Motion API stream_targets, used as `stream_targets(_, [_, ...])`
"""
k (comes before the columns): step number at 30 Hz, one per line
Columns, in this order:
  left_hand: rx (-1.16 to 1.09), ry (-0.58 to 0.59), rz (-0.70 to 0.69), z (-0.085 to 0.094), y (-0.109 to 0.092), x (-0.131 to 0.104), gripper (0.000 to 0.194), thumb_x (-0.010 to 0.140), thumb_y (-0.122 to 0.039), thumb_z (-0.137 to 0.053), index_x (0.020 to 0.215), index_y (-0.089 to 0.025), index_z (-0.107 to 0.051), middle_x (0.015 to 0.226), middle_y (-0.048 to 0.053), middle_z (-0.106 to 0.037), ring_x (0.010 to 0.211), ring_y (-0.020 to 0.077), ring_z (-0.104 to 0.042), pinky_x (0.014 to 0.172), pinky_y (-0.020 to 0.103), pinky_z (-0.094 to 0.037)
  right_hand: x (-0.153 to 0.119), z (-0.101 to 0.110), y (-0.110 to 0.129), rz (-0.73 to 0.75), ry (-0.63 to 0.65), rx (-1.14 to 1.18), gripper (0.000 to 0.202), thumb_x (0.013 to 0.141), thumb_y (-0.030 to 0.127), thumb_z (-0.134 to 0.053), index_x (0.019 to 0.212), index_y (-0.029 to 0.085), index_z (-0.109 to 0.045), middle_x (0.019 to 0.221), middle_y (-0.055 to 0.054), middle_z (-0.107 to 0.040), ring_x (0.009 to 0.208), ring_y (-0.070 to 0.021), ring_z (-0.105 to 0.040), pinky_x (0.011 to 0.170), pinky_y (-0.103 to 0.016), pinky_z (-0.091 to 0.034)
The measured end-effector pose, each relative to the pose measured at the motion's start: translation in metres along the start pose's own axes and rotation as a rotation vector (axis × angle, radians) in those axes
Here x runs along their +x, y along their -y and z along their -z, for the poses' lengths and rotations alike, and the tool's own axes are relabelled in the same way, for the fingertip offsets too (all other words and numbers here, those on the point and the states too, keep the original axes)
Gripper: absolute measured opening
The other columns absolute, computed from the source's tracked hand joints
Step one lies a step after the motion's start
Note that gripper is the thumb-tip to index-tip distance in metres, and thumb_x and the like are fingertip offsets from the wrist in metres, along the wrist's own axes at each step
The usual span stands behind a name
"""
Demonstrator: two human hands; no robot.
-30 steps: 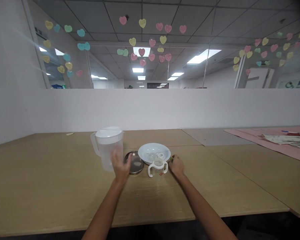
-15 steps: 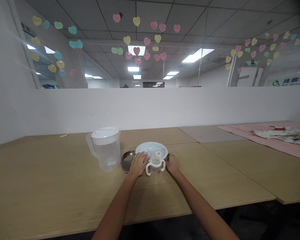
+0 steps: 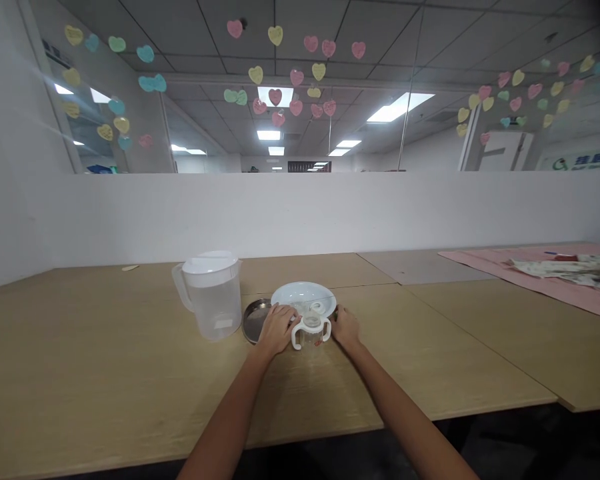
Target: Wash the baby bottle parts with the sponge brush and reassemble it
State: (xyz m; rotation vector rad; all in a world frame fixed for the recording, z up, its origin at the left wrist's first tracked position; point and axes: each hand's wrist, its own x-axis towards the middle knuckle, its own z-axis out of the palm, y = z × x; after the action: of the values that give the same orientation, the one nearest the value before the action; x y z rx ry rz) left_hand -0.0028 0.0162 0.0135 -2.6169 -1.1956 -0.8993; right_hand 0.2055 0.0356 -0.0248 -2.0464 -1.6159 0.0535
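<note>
Clear handled cup point(image 3: 311, 331) between both hands

Clear pitcher point(image 3: 211, 295) w/ lid, steel dish point(image 3: 254, 320), pink cloth point(image 3: 530, 270), wood table point(image 3: 105, 387)

One head-worn view (the only one) faces forward across the desk point(image 3: 130, 373), fairly far back.

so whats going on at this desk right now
A person sits at a wooden desk with both hands around a small clear two-handled baby cup. The left hand rests by its left handle, over the edge of a round metal lid; the right hand is at its right handle. A white plate sits just behind, and a lidded clear plastic pitcher stands to the left.
</note>
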Motion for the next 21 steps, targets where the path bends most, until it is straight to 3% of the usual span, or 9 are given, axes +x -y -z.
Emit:
stream_targets(8, [0.005, 0.008, -0.036, -0.003, -0.003, 0.002, 0.032, 0.091, -0.03, -0.035, 0.114, -0.022, -0.055, 0.111, 0.006, -0.061, 0.105, 0.0195, -0.05, 0.102, 0.041, -0.027, -0.003, 0.006, 0.004, 0.017, 0.004, 0.001, 0.03, 0.085, 0.032, -0.046, 0.107, 0.015, -0.057, 0.101, -0.013, -0.063, 0.092, -0.0208, -0.061, 0.073, -0.026, -0.041])
stream_targets(16, [-0.036, 0.056, -0.049, -0.002, -0.007, 0.001, 0.031, 0.09, -0.026, -0.034, 0.102, -0.02, -0.062, 0.1, 0.006, -0.065, 0.098, 0.0194, -0.054, 0.102, 0.042, -0.028, -0.001, 0.001, 0.003, 0.021, 0.021, 0.005, 0.031, 0.085, 0.031, -0.046, 0.109, 0.016, -0.056, 0.1, -0.012, -0.063, 0.092, -0.0209, -0.061, 0.071, -0.025, -0.041])
stream_targets(21, [-0.086, 0.058, -0.048, 0.0, -0.012, 0.001, 0.031, 0.088, -0.026, -0.039, 0.11, -0.02, -0.059, 0.106, 0.008, -0.064, 0.102, 0.0213, -0.053, 0.099, 0.041, -0.032, -0.001, -0.001, 0.002, 0.034, 0.006, 0.0, 0.03, 0.085, 0.032, -0.045, 0.109, 0.016, -0.056, 0.101, -0.012, -0.063, 0.089, -0.02, -0.062, 0.07, -0.025, -0.041])
